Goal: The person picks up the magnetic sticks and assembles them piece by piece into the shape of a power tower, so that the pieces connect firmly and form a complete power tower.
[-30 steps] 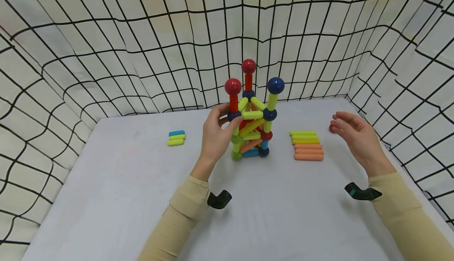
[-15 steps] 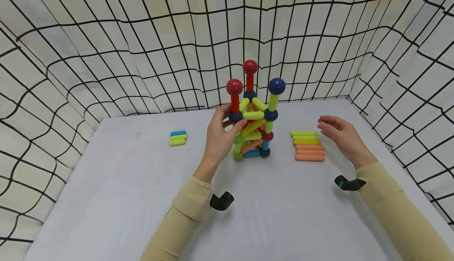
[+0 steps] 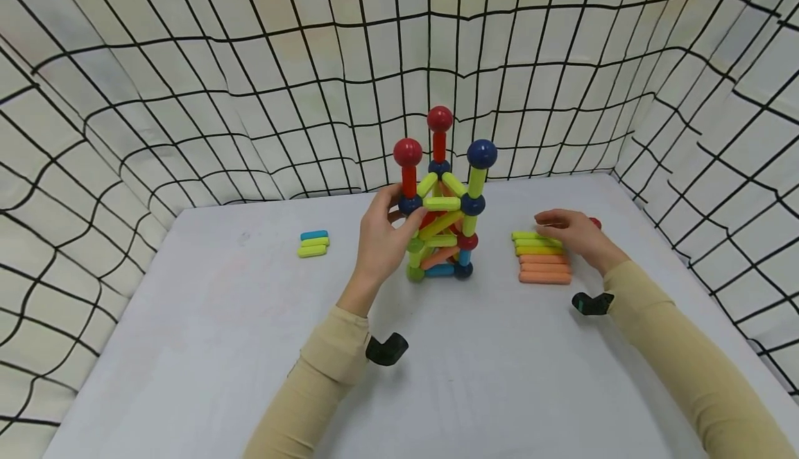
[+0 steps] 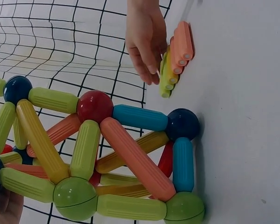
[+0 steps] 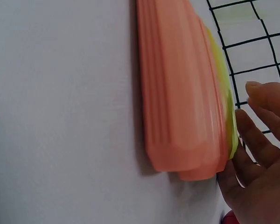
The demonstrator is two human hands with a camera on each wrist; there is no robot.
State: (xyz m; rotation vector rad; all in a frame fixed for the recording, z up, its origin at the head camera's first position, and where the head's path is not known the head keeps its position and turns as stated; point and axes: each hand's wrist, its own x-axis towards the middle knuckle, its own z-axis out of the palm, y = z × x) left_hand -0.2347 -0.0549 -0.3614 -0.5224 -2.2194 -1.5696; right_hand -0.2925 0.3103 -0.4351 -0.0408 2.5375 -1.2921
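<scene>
A magnetic stick-and-ball tower [image 3: 443, 204] stands on the white table in the head view, built of coloured rods and balls. Two red balls and a navy ball [image 3: 482, 154] top its upright rods. My left hand [image 3: 382, 244] grips the tower's upper left corner, thumb and fingers around a navy ball [image 3: 410, 204]. At the right, my right hand [image 3: 579, 236] hovers at the far end of a row of rods, fingers loosely bent and thumb apart. The row has green and yellow rods [image 3: 538, 251] and orange rods [image 5: 177, 102], seen close in the right wrist view.
A blue rod [image 3: 314, 235] and two short green rods [image 3: 313, 251] lie left of the tower. Behind my right hand a red ball [image 3: 596, 223] partly shows. Black grid netting [image 3: 374, 50] over white cloth walls the table's back and sides.
My right hand has moved left from beside the red ball to the green end of the rod row. The left hand keeps its grip, and the tower has shifted only slightly.
</scene>
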